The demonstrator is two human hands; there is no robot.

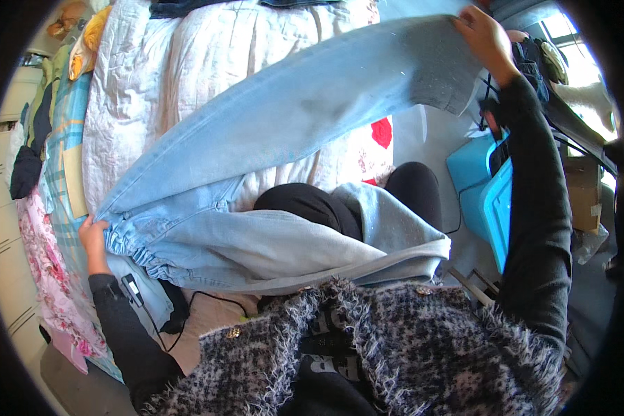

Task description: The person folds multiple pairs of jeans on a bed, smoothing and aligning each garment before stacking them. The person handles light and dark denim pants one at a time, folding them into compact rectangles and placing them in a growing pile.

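A pair of light blue denim jeans (270,119) is stretched out between my two hands. My left hand (93,236) grips the gathered elastic waistband at the left. At the upper right, my right hand (483,41) pinches the hem of one leg, which is held out over a white quilt and darkens to grey near the hem. The other leg (291,249) lies folded across my lap, over my black-clad knees, its hem turned back near my middle. The fingertips of my right hand are partly hidden by its back.
A white quilt (130,104) spreads ahead on a bed. Blue plastic bins (473,171) stand on the floor at right, near a cardboard box (582,192). Floral cloth (52,270) and other clothes lie at left. A black cable with a white-labelled block (132,288) is beside my left forearm.
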